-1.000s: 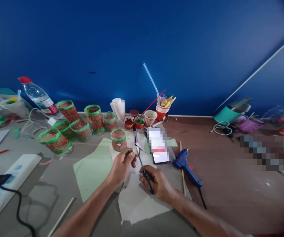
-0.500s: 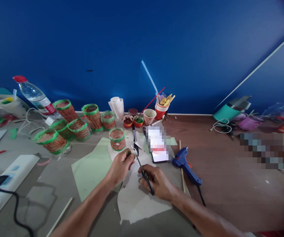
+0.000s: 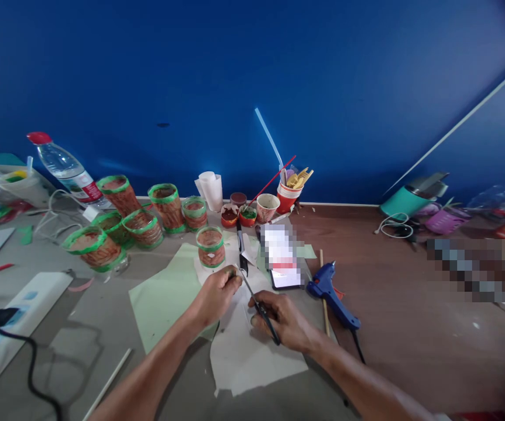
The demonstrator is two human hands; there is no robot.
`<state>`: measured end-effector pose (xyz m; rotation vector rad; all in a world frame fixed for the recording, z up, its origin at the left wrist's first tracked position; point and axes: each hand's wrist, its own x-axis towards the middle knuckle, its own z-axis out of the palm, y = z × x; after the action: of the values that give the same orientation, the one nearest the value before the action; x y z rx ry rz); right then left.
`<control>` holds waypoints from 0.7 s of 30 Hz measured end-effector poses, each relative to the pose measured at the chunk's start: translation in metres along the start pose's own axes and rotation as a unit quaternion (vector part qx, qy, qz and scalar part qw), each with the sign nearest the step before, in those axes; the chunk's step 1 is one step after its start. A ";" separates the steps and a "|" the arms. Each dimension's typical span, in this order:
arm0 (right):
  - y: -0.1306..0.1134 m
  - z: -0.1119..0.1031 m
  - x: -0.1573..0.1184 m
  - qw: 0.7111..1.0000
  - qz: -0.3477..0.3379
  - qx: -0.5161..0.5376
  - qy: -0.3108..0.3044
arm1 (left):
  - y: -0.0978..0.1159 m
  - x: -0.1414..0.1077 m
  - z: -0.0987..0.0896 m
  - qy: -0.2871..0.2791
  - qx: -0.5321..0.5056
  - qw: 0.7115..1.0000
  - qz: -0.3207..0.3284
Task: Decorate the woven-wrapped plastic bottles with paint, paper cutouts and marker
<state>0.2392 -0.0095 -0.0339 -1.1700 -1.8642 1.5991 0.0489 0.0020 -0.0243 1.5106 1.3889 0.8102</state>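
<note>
My right hand (image 3: 282, 320) grips a pair of scissors (image 3: 266, 318) by the dark handles, with the blades pointing up and left. Just left of the blade tips, my left hand (image 3: 217, 293) is closed in a pinch. A tiny white piece (image 3: 243, 272) shows at its fingertips, beside the blades; its kind is too small to make out. Both hands are above a torn-edged white paper sheet (image 3: 256, 368). Behind my left hand stands a small clear cup (image 3: 211, 252) with a brown-painted side and green rim. A black marker-like pen (image 3: 240, 240) lies behind the blades.
A blue glue gun (image 3: 333, 295) and a phone (image 3: 281, 251) lie to the right. Several green-rimmed brown cups (image 3: 167, 210) and a bottle (image 3: 65, 169) stand at the back left. Green paper (image 3: 164, 298) and a power strip (image 3: 37, 307) lie left. Paint cups (image 3: 248, 215) stand behind.
The whole view has shifted slightly. The white piece at my left fingertips now shows less, close by the scissor blades. A blurred, hand-like shape has appeared at the far right edge.
</note>
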 end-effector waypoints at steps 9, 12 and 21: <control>-0.006 -0.007 -0.001 1.000 -0.007 0.008 -0.030 | 0.005 0.000 -0.004 -0.023 0.034 0.999 0.008; -0.005 -0.007 0.001 1.000 0.000 -0.001 -0.026 | 0.007 -0.001 -0.006 -0.028 0.038 0.999 0.008; -0.004 -0.011 -0.001 0.995 -0.024 -0.094 -0.020 | -0.001 0.001 -0.011 -0.068 -0.063 0.996 -0.015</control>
<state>0.2471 -0.0034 -0.0270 -1.1669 -2.0901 1.4559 0.0390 0.0053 -0.0218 1.4178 1.2361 0.7478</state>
